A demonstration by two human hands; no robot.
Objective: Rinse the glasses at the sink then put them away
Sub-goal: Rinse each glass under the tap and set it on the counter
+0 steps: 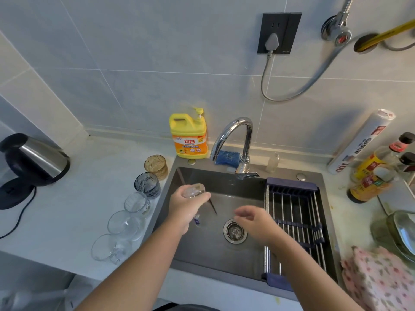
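My left hand (pixel 184 205) grips a clear glass (pixel 194 190) over the left part of the dark sink (pixel 211 254). My right hand (pixel 252 221) hovers over the drain (pixel 235 231), fingers relaxed and holding nothing. The chrome tap (pixel 235 135) stands at the back; no water stream shows. On the counter left of the sink stand several glasses in a row: an amber one (pixel 156 163), a dark grey one (pixel 147 184), a clear one (pixel 137 203), and two clear cups with handles (pixel 123 224) (pixel 107 248).
A roll-up drying rack (pixel 294 221) covers the sink's right side. Yellow dish soap (pixel 188 135) and a blue sponge (pixel 226 157) sit behind the sink. An electric kettle (pixel 33 160) stands at left. Sauce bottles (pixel 372 173), a floral cloth (pixel 377 279) and a lid lie at right.
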